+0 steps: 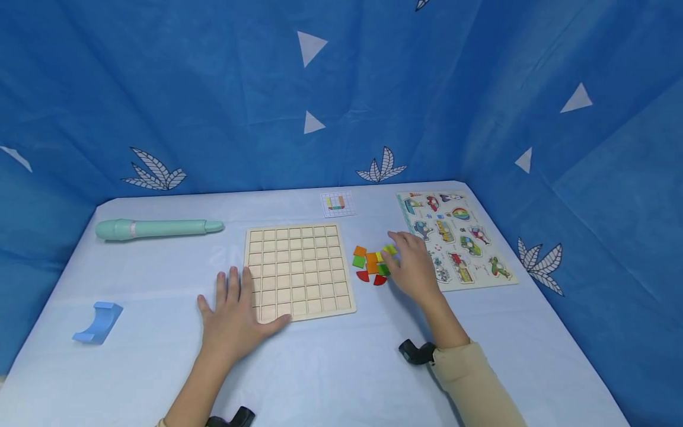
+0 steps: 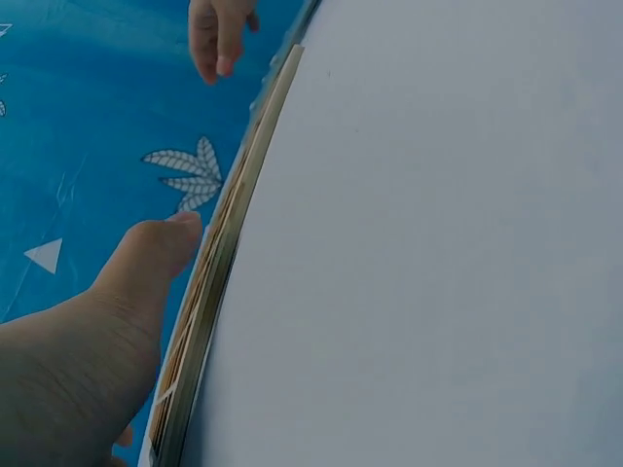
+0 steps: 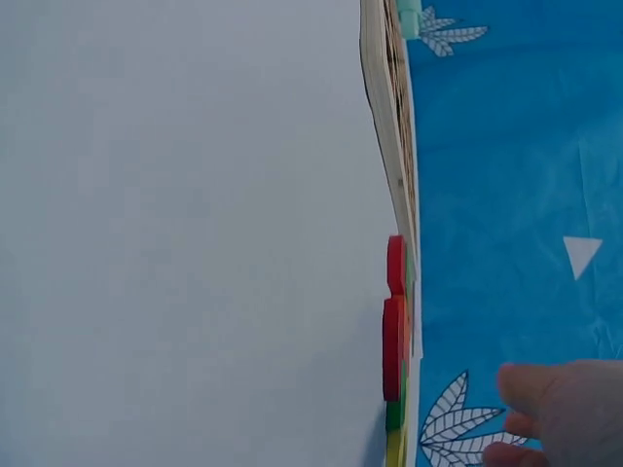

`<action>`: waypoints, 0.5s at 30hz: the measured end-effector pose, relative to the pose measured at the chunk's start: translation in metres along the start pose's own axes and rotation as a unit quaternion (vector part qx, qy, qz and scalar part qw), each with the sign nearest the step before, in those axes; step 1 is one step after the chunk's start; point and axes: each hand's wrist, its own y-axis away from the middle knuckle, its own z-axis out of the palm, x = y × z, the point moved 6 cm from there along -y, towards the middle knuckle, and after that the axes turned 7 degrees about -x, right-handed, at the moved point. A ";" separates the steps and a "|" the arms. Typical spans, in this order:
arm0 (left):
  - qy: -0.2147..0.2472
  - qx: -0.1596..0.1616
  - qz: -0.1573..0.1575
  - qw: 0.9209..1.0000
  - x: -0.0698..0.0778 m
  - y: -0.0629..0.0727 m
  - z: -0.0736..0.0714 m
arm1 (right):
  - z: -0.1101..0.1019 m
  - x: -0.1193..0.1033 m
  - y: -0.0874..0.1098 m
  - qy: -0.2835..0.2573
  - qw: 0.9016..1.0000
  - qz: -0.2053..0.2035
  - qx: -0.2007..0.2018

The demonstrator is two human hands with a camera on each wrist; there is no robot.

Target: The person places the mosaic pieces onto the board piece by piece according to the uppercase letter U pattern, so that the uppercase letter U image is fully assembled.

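A pale wooden grid board (image 1: pixel 299 273) lies in the middle of the table. My left hand (image 1: pixel 232 320) rests along its left side with the fingers spread and straight, the thumb at its front edge. Right of the board sit several small coloured blocks: red quarter-round ones (image 1: pixel 363 276), an orange square (image 1: pixel 360 251), a light green one (image 1: pixel 359 261) and others in orange, yellow and green. My right hand (image 1: pixel 413 270) hovers over the right side of this group, fingers loosely bent. Nothing shows in its grasp, and it partly hides the blocks beneath.
A small printed pattern card (image 1: pixel 338 204) lies behind the board. At the right is a picture puzzle board (image 1: pixel 456 237). A mint-green stick-shaped object (image 1: pixel 165 229) lies back left, and a blue curved holder (image 1: pixel 99 323) front left. A blue curtain (image 1: pixel 341 95) hangs behind the table.
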 end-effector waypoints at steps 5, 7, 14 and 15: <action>0.003 -0.010 0.011 1.000 -0.002 0.000 0.006 | 0.000 0.011 -0.005 -0.004 1.000 0.020 -0.015; 0.007 -0.014 0.017 1.000 -0.003 0.000 0.009 | 0.001 0.015 -0.007 -0.001 0.999 0.031 -0.019; 0.027 -0.005 0.032 0.999 -0.004 0.000 0.013 | 0.005 0.020 -0.012 0.026 0.998 0.047 -0.029; 0.030 -0.003 0.034 0.999 -0.004 -0.001 0.013 | 0.005 0.021 -0.013 0.030 0.998 0.049 -0.031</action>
